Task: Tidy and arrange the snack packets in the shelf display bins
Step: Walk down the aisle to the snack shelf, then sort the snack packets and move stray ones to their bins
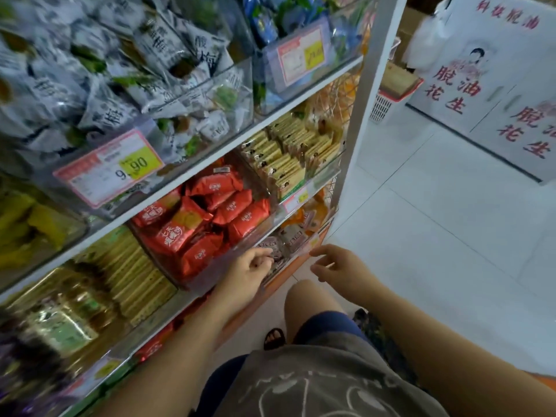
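Note:
My left hand [249,270] reaches into the low bin of brown-and-white snack packets [293,236], fingertips touching a dark packet [275,254] at the bin's front; whether it is gripped I cannot tell. My right hand [337,263] hovers just right of that bin's front edge, fingers apart and holding nothing. Above sits a clear bin of red packets [210,218], piled loosely. To its right stands a bin of tan packets [288,155] in neat rows.
Higher bins hold grey-and-white packets [120,70] and blue packets [270,22], with price tags [111,167] on the fronts. A white shelf post [361,94] marks the right end. White tiled floor [436,221], a basket [388,97] and a signboard [496,85] lie to the right.

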Motion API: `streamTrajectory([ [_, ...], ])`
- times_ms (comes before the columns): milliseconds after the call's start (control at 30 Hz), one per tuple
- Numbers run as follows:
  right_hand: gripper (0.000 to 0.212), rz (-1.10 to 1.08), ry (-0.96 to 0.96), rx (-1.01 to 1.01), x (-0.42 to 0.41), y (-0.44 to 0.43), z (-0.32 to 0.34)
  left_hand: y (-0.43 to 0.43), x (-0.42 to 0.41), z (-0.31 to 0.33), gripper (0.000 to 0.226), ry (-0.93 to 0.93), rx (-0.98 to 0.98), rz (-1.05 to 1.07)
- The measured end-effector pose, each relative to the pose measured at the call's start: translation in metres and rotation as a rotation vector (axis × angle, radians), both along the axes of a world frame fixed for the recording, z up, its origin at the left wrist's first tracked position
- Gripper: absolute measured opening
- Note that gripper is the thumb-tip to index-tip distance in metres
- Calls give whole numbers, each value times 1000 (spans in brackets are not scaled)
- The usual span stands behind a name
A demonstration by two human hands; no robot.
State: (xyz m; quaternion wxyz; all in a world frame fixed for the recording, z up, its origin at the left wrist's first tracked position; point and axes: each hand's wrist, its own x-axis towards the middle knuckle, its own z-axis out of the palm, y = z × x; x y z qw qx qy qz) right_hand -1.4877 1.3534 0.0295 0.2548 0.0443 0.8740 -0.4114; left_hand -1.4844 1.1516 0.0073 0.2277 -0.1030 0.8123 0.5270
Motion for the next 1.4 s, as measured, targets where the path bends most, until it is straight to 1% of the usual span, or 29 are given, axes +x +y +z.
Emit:
streamTrajectory([
  [167, 25, 57, 7, 3, -28, 0, 3, 1, -15, -4, 19, 22, 40, 74],
  [300, 27, 203, 59, 19, -64, -8, 3, 5, -26, -4, 13, 15, 30, 163],
  [400, 27, 314, 52, 1, -94, -11, 0, 14, -31, -3, 13, 25, 25, 243],
  [500, 29, 487, 51, 15, -122, -7, -4, 26, -35, -9, 13, 23, -2, 381],
  [567, 28, 623, 66, 37, -139, 1, -9, 41, -36, -17, 17, 29, -33, 480],
  [700, 17, 904, 69, 47, -167, 23, -21, 85, -32, -38, 21, 34, -47, 700],
  [767, 14, 971, 62, 70, -180, 32, -39, 106, -29, -52, 22, 6, -27, 790],
  [833, 10, 976, 16, 80, -186, 43, -63, 125, -25, -69, 25, -27, 4, 794],
  [933, 10, 928, 0, 62, -186, 54, -100, 141, -22, -102, 29, -81, -5, 727],
  [1033, 14, 846, -18, 56, -181, 51, -144, 130, -27, -144, 30, -87, -77, 633],
  [1133, 14, 829, -10, 96, -177, 38, -202, 110, -42, -188, 29, -24, -157, 592],
  [1200, 19, 824, 66, 94, -179, 26, -239, 97, -52, -222, 24, 42, -201, 590],
  [1300, 18, 862, 198, -5, -185, 10, -280, 80, -63, -274, 29, 163, -291, 560],
  [1400, 26, 802, 269, -118, -189, 5, -312, 72, -69, -311, 33, 290, -309, 557],
])
